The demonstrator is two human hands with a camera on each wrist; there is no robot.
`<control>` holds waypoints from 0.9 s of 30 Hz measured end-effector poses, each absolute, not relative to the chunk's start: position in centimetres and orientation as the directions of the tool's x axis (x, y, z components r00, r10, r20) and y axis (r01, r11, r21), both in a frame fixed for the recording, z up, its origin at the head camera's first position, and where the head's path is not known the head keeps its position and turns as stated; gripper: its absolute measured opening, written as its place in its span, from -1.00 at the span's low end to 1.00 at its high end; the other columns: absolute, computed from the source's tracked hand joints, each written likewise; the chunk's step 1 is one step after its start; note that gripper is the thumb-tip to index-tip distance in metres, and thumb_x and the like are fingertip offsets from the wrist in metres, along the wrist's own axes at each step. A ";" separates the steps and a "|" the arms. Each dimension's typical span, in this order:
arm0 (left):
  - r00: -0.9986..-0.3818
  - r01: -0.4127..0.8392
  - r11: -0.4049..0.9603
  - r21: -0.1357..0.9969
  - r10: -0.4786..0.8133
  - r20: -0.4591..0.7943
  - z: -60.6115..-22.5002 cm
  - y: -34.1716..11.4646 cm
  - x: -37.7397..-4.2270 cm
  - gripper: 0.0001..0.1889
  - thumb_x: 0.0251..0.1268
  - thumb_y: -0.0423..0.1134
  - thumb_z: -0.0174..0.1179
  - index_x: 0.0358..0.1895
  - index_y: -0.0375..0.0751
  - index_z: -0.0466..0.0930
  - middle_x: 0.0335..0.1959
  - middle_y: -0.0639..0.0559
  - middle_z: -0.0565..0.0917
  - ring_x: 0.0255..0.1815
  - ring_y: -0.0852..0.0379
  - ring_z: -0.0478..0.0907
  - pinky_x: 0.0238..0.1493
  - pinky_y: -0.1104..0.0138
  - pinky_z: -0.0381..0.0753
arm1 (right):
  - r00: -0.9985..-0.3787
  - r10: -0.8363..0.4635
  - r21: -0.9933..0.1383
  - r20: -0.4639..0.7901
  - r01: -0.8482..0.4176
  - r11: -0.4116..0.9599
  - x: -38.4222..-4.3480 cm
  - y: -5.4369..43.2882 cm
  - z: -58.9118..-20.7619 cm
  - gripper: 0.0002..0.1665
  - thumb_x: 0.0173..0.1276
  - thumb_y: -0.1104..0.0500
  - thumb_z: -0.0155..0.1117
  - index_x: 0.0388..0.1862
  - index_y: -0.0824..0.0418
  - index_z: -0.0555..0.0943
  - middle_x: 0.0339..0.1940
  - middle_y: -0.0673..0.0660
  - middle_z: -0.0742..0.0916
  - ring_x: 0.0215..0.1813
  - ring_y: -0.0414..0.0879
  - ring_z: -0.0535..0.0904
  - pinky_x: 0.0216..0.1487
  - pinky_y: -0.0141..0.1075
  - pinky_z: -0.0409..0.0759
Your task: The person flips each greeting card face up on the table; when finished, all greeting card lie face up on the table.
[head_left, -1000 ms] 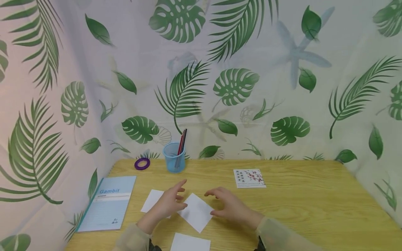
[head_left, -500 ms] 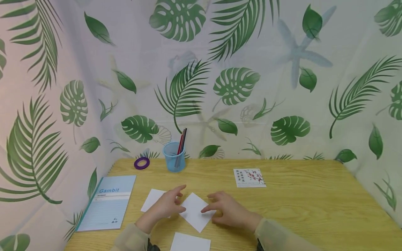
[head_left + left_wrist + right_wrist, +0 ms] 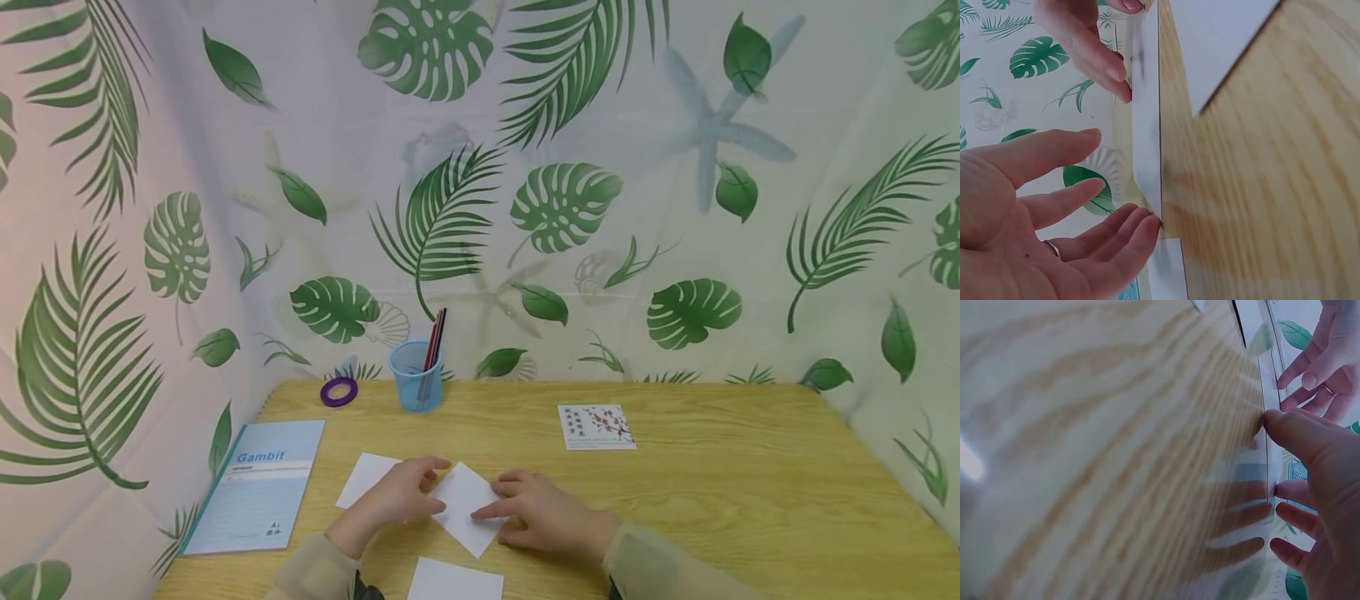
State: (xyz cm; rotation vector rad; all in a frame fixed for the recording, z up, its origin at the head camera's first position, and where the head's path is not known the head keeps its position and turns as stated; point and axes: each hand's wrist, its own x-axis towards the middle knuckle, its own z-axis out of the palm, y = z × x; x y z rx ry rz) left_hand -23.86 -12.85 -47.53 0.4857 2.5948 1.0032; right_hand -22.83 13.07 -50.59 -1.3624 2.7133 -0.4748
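A white square sheet of paper (image 3: pixel 463 507) lies on the table, turned like a diamond between my two hands. My left hand (image 3: pixel 397 493) is at its left corner, fingers loosely bent, with the fingertips close to the sheet's edge in the left wrist view. Across from it, my right hand (image 3: pixel 546 515) rests its index finger on the paper's face. In the right wrist view the right thumb (image 3: pixel 1291 432) comes down at the sheet's near edge, and the other fingers are spread apart. Neither hand pinches the sheet.
A second white sheet (image 3: pixel 365 475) lies partly behind the left hand, a third (image 3: pixel 456 581) at the front edge. A notebook (image 3: pixel 258 487) is at left. A purple ring (image 3: pixel 331 398), a blue pencil cup (image 3: pixel 417 390) and a printed card (image 3: pixel 596 427) stand farther back.
My right hand has moved left, its index finger now on the middle sheet. My left hand has lowered its fingers toward the sheet's left edge. The sheet has hardly moved.
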 end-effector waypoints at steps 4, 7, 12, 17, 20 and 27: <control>-0.888 0.172 0.694 0.699 0.416 -0.195 -47.5 -12.8 -23.8 -0.42 0.12 -0.32 0.41 0.27 -0.26 0.51 0.06 -0.25 0.62 0.03 -0.14 0.59 0.07 -0.02 0.63 | -0.606 -0.793 -0.307 0.059 -0.767 0.564 -22.7 12.9 -50.5 -0.47 0.39 0.00 0.28 0.34 -0.25 0.52 0.27 0.06 0.65 0.31 0.08 0.50 0.24 0.14 0.50; -0.887 0.150 0.690 0.708 0.411 -0.212 -47.5 -12.8 -23.8 -0.44 0.15 -0.31 0.40 0.27 -0.24 0.51 0.08 -0.23 0.62 0.03 -0.10 0.58 0.06 -0.01 0.62 | -0.588 -0.805 -0.270 0.081 -0.790 0.550 -22.7 12.9 -50.4 -0.46 0.40 -0.01 0.29 0.35 -0.20 0.51 0.24 0.02 0.68 0.29 0.07 0.52 0.19 0.13 0.53; -0.887 0.130 0.682 0.720 0.404 -0.222 -47.5 -12.7 -23.9 -0.45 0.16 -0.32 0.39 0.26 -0.23 0.51 0.09 -0.22 0.61 0.02 -0.08 0.58 0.03 0.01 0.63 | -0.515 -0.848 -0.111 0.126 -0.857 0.504 -22.7 12.9 -50.4 -0.51 0.42 -0.02 0.26 0.32 -0.13 0.53 0.20 0.04 0.70 0.26 0.02 0.57 0.16 0.07 0.60; -0.890 0.130 0.677 0.724 0.402 -0.217 -47.6 -12.8 -23.9 -0.45 0.16 -0.32 0.39 0.26 -0.23 0.52 0.09 -0.22 0.62 0.00 -0.06 0.58 0.00 0.04 0.64 | -0.453 -0.881 0.056 0.133 -0.884 0.463 -22.9 12.8 -50.8 -0.56 0.47 -0.07 0.19 0.30 -0.15 0.54 0.17 0.02 0.71 0.23 -0.03 0.58 0.16 -0.04 0.61; -0.893 0.135 0.676 0.725 0.400 -0.207 -47.5 -12.8 -23.8 -0.45 0.16 -0.31 0.40 0.26 -0.22 0.52 0.09 -0.22 0.62 -0.02 -0.05 0.58 -0.03 0.07 0.65 | -0.418 -0.895 0.134 0.154 -0.889 0.438 -23.0 12.8 -50.9 -0.59 0.48 -0.09 0.16 0.27 -0.16 0.55 0.12 0.02 0.72 0.19 -0.04 0.60 0.14 -0.10 0.61; -0.905 0.102 0.614 0.783 0.384 -0.183 -47.5 -13.0 -23.7 -0.46 0.16 -0.34 0.38 0.25 -0.24 0.52 0.12 -0.26 0.60 0.02 -0.13 0.60 -0.01 0.06 0.66 | -0.403 -0.901 0.176 0.162 -0.886 0.428 -22.8 12.7 -50.8 -0.60 0.49 -0.09 0.13 0.26 -0.15 0.54 0.09 0.03 0.72 0.17 -0.04 0.60 0.15 -0.13 0.59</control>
